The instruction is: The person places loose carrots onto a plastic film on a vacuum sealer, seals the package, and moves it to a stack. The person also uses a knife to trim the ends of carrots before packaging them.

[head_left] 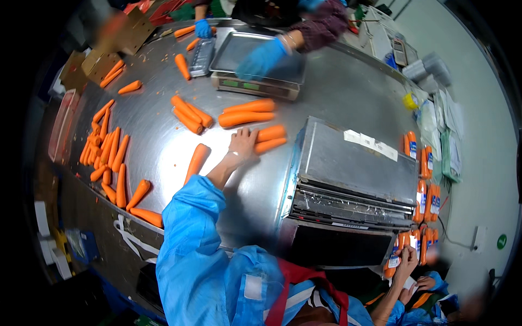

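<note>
Jutting from curled left hand [242, 142], two gripped carrots [272, 132], right hand [406, 263] touching packed carrots [403, 239] (grip unclear)

One wide fisheye view from head height, near and downward over the metal table [348, 76]

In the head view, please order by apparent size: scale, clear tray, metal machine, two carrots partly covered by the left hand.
Metal machine
Scale
Clear tray and two carrots: unsure, since the left hand hides part of the carrots.
</note>
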Demonstrator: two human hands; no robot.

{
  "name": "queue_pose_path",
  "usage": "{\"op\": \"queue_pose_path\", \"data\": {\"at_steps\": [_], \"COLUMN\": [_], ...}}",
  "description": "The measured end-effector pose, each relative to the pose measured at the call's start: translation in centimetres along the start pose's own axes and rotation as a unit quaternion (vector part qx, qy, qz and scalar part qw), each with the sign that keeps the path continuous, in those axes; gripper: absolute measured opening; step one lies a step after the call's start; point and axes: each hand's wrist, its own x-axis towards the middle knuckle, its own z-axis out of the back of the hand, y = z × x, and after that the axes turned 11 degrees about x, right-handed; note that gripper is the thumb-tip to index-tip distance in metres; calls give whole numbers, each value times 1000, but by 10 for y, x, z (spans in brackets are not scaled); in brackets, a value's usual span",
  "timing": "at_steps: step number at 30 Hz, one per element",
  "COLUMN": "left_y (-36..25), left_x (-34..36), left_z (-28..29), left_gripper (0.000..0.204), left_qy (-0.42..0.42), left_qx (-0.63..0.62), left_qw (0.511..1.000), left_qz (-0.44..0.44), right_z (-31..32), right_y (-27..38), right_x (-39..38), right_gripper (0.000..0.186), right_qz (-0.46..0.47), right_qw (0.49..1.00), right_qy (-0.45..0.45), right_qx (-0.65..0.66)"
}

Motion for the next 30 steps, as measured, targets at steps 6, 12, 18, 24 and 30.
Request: {"op": "queue_pose_path", "data": {"at_steps": [6, 12, 18, 24, 30], "left_y": [0, -3, -138, -227, -238], "left_x": [-48, -64, -29, 12, 6], "left_z": [6, 84, 190, 162, 138], "left_gripper": [97, 90, 85, 90, 99], "left_qy": [43, -179, -186, 0, -16], "left_qx": [-110, -90, -106, -16, 31], "left_qw": [993, 973, 941, 921, 928], "left_qz": [2, -112, -263, -390, -371], "right_z": [-18, -22, -17, 21, 37], "right_y": [-9, -20, -45, -55, -64], "right_x": [-26, -16, 4, 11, 37], "right_gripper": [13, 12, 8, 9, 10], "right_qz": [-49, -60, -22, -10, -15], "right_qw": [998, 989, 979, 981, 975], "right_qy": [-6, 35, 65, 37, 26], "right_qx": [43, 130, 191, 191, 222]}}
